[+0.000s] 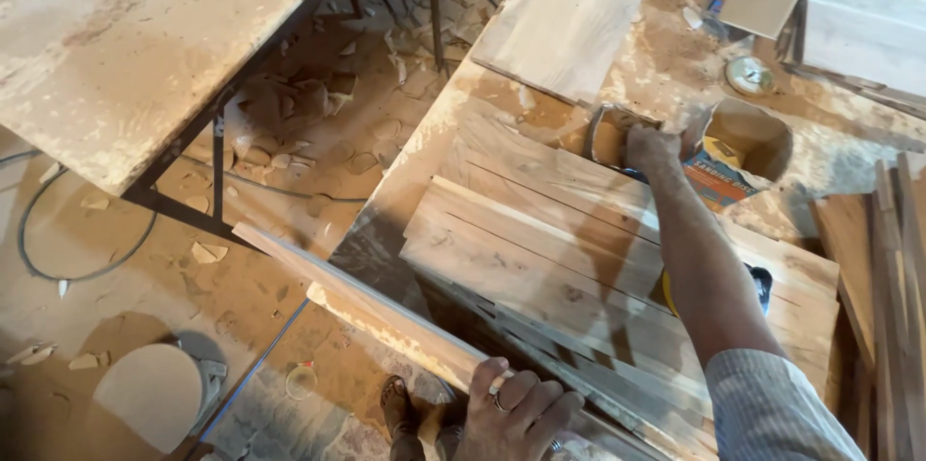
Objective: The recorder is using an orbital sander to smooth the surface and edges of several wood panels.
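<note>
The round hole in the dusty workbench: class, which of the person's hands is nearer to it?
The right hand: it sits just left of the round hole, gripping a sanding block. The left hand is far below it, holding a long wooden plank.

Workbench (666, 75): dusty with sawdust, carrying stacked wooden slats (559, 258), a wide board (569, 8), a sanding disc (749, 75) and a small printed box (719, 181).
Floor (145, 297): strewn with wood offcuts (289, 123) and black cable (58, 273).
</note>
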